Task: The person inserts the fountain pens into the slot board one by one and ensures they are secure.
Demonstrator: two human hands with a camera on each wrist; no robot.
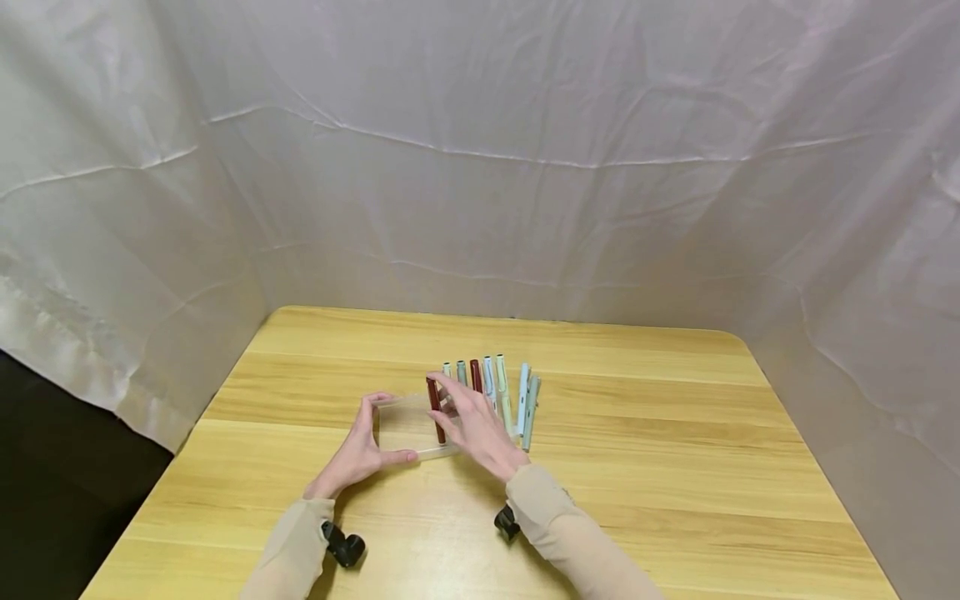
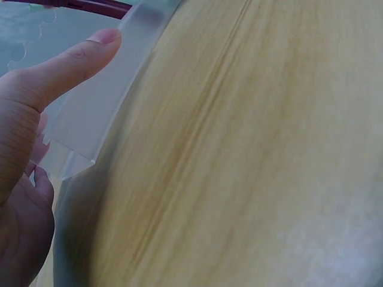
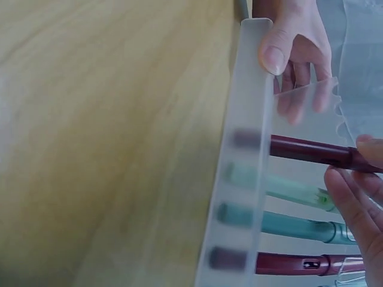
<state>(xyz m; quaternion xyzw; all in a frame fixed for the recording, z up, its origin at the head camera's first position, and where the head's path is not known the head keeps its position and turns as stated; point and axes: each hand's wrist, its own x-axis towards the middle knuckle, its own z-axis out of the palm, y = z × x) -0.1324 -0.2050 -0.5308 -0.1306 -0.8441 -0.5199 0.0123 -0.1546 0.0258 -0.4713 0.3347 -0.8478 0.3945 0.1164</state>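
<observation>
My left hand (image 1: 362,447) grips the left end of a translucent plastic box (image 1: 401,427), thumb on its front wall and fingers at the back. Between the thumb and fingers of my right hand (image 1: 480,425) is a dark red pen (image 1: 435,408), its lower end inside the box behind the front wall (image 3: 248,89). To its right several capped pens stand side by side in the box: a light green pen (image 3: 293,191), a teal pen (image 3: 296,227), another dark red pen (image 3: 293,263) and more, partly hidden by my right hand.
At the box's right end lie a light blue pen (image 1: 522,392) and a tilted teal pen (image 1: 531,412). The wooden table (image 1: 675,467) extends around them, with pale curtains (image 1: 525,208) behind and at the sides. Black wrist devices (image 1: 345,547) sit at both sleeves.
</observation>
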